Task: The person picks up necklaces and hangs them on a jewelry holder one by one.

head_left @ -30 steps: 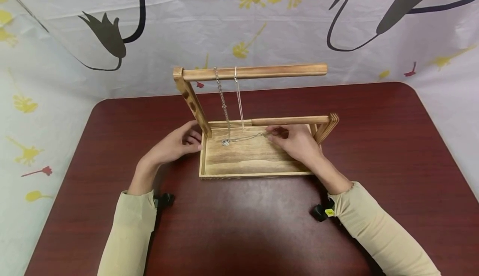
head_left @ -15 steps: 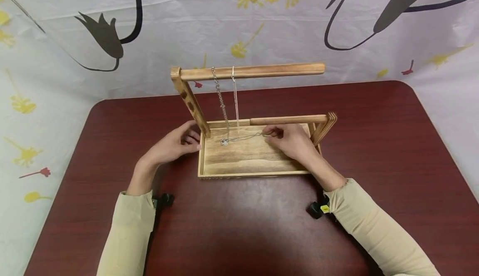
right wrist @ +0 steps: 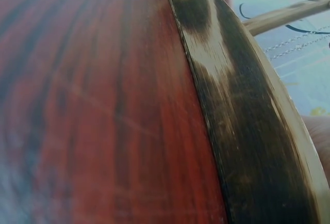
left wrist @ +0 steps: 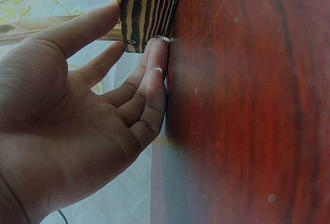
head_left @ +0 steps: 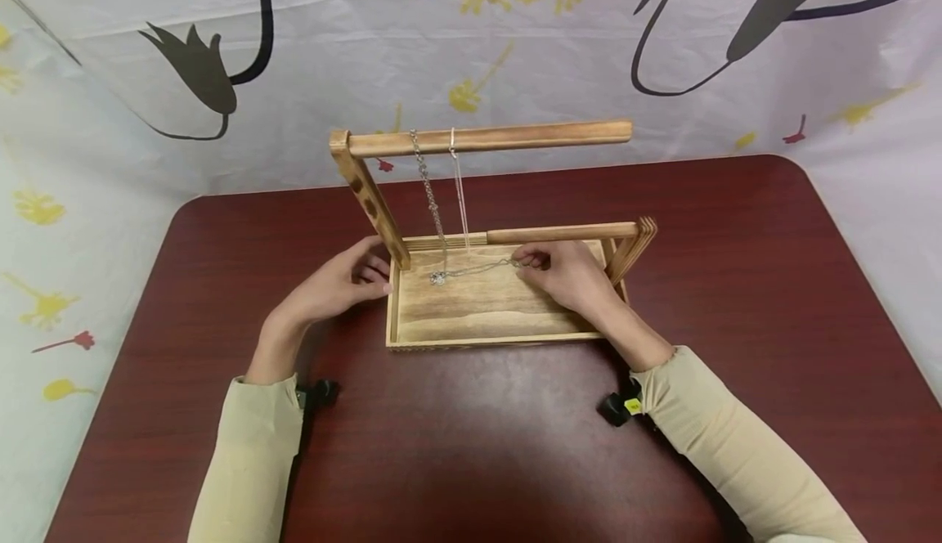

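Note:
A wooden jewelry stand has a tray base [head_left: 464,326] and an upper bar [head_left: 515,136]. My left hand [head_left: 338,281] rests at the tray's left end; in the left wrist view its thumb and fingertips touch the striped end wall [left wrist: 149,7]. Over the tray, my right hand [head_left: 574,275] pinches a thin silver necklace [head_left: 478,269], which runs left to a small clump [head_left: 437,279] on the tray floor. A chunkier chain [head_left: 427,187] hangs from the bar down to that clump; whether they join I cannot tell. Beside it hangs a fine necklace [head_left: 460,191].
A lower wooden bar [head_left: 559,234] runs along the tray's back, with an angled support [head_left: 633,249] at the right. The stand sits on a dark red table [head_left: 471,428]. Behind it hangs a patterned white cloth [head_left: 331,60]. The right wrist view mostly shows the tray's outer wall [right wrist: 221,79].
The head view has shifted slightly, so everything appears a little further left. Both hands and the stand keep nearly the same places relative to each other.

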`<act>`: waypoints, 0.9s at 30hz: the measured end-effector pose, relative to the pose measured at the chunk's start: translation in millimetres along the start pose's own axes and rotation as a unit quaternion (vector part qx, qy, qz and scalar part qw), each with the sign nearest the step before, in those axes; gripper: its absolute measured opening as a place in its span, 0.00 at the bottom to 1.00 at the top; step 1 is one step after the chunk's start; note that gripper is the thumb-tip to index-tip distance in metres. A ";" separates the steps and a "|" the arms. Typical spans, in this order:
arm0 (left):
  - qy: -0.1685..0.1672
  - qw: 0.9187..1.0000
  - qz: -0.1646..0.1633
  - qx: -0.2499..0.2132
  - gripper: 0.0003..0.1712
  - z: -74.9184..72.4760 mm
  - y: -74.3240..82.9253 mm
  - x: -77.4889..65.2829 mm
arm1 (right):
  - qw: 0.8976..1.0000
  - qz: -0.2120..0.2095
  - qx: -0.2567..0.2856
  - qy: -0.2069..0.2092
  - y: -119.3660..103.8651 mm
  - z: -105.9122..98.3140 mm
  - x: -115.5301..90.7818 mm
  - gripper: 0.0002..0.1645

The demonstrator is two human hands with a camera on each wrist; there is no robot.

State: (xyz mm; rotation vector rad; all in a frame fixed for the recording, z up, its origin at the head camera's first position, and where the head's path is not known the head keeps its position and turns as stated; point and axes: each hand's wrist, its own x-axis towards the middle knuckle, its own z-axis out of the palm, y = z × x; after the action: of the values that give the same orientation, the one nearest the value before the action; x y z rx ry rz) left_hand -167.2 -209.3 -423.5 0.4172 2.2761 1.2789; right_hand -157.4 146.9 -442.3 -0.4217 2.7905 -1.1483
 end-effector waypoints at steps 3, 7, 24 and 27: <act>-0.001 1.000 -0.003 0.002 0.43 -0.5 -0.8 0.1 | 1.000 0.005 -0.001 0.000 -0.9 0.9 1.0 0.09; -0.001 1.000 -0.003 0.002 0.43 -0.9 -1.8 0.3 | 1.000 0.015 -0.007 0.001 -2.3 1.5 1.7 0.07; 0.003 1.000 -0.006 0.006 0.43 0.1 -0.8 0.6 | 0.999 0.015 -0.037 0.016 -3.1 2.5 0.9 0.03; 0.002 1.000 -0.005 0.005 0.44 -0.1 -0.5 0.7 | 0.999 0.012 -0.043 0.018 -3.4 2.0 1.0 0.02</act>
State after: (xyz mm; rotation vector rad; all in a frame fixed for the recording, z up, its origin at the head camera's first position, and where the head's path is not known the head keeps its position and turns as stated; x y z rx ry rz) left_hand -167.8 -209.2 -424.0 0.4061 2.2854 1.2643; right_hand -157.3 142.9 -441.3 -0.3774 2.8752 -1.0445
